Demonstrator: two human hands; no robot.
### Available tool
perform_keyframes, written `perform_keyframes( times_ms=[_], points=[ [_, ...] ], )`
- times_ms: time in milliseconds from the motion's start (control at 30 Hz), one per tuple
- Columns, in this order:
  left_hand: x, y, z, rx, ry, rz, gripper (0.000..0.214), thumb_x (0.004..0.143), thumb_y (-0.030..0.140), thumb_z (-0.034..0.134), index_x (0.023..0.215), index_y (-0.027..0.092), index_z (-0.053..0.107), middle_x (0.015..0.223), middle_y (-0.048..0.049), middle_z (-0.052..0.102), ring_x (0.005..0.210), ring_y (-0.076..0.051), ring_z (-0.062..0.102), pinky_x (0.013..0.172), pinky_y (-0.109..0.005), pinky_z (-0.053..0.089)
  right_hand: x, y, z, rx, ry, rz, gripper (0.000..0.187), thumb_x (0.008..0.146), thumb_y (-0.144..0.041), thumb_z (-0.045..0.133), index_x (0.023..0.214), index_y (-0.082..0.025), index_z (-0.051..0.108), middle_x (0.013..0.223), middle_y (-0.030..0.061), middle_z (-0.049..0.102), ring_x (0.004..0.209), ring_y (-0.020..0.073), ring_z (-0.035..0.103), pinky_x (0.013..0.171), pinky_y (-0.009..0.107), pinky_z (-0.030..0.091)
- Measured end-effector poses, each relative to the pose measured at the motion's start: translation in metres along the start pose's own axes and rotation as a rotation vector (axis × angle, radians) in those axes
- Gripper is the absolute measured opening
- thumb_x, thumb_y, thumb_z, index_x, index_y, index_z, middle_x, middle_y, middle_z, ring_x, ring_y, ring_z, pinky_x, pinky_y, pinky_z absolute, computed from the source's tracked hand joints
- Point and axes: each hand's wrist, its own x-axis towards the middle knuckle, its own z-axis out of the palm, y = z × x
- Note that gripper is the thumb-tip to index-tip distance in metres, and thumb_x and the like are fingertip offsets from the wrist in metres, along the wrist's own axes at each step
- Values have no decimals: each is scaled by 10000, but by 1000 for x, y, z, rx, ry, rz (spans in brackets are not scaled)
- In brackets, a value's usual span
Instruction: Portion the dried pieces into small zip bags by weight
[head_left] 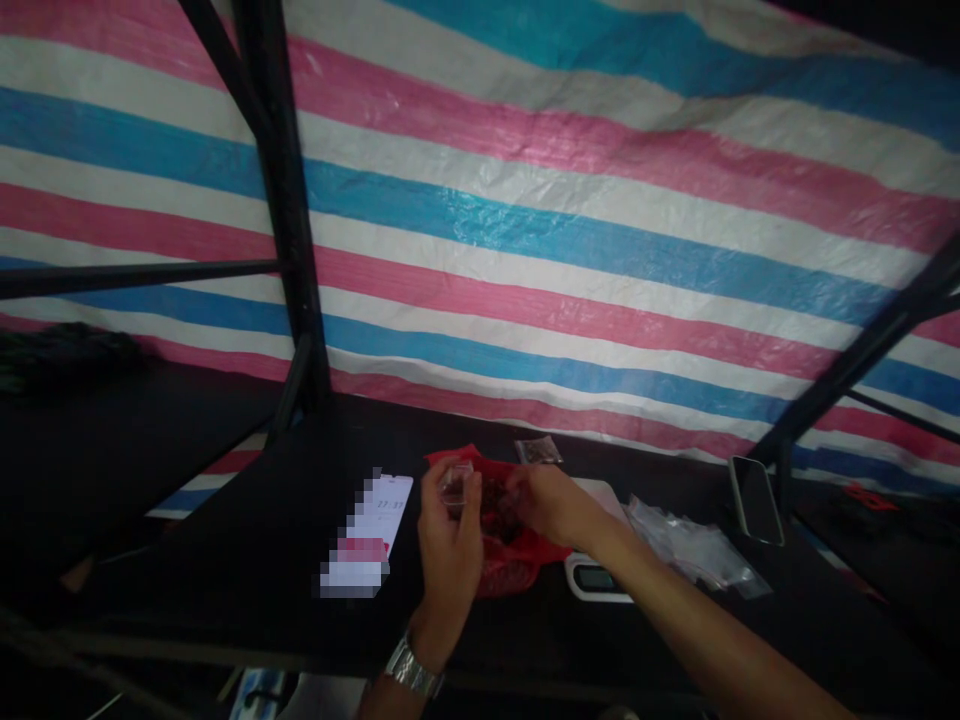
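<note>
My left hand [450, 540] pinches a small clear plastic bag [456, 482] between thumb and fingers, above the left side of an open red plastic bag [510, 575]. Dark small pieces [496, 505] lie inside the red bag; their kind is too dim to tell. My right hand [553, 505] reaches into the red bag from the right, fingers drawn together and a little blurred. What those fingers hold is hidden. Just behind the right hand lies a small filled clear packet [538, 450]. A white digital scale [600, 578] sits partly under my right forearm.
A stack of clear plastic bags [697, 545] lies right of the scale. One phone [756, 500] leans near the right frame post; another phone [367, 540] with a lit screen lies left. Black metal posts [289, 230] and a striped sheet [562, 230] bound the black table [262, 560].
</note>
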Motion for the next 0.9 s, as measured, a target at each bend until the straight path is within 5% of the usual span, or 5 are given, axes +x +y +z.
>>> perform_keyframes(
  times_ms=[133, 267, 400, 633, 900],
  points=[
    [-9, 3, -13, 49, 86, -9, 443, 959, 566, 636, 1248, 229, 616, 1123, -91, 740, 981, -251, 726, 843, -378, 585, 8, -2, 27, -78, 75, 83, 361, 887, 11, 547, 1154, -119, 752, 1246, 228, 738, 1146, 311, 729, 915, 338, 524],
    [-21, 0, -20, 158, -10, -83, 450, 984, 580, 594, 1256, 224, 635, 1120, -107, 753, 988, -281, 733, 865, -424, 584, 20, -3, 40, -57, 135, 125, 381, 929, -35, 532, 1258, -92, 713, 1389, 276, 651, 1297, 368, 647, 1027, 423, 506],
    [-21, -9, -19, 80, -78, -185, 484, 968, 607, 573, 1229, 201, 619, 1105, -123, 759, 997, -297, 740, 868, -446, 595, 36, -3, 50, 74, 135, 92, 323, 888, -44, 603, 1162, -118, 757, 1303, 203, 730, 1225, 311, 693, 1035, 366, 502],
    [-8, -25, -17, 7, -12, -180, 448, 942, 595, 570, 1145, 199, 619, 1080, -123, 752, 1017, -306, 734, 907, -477, 592, 45, 0, 60, 382, 64, 23, 303, 771, -60, 664, 1009, -162, 821, 1017, 87, 834, 930, 244, 765, 842, 305, 554],
    [-5, -25, -21, 49, -40, -158, 484, 922, 585, 615, 1210, 196, 616, 1095, -124, 742, 1017, -314, 719, 918, -493, 573, 35, 11, 50, 750, -157, 57, 229, 704, -132, 698, 889, -169, 829, 846, 32, 822, 747, 182, 734, 721, 271, 552]
  ],
)
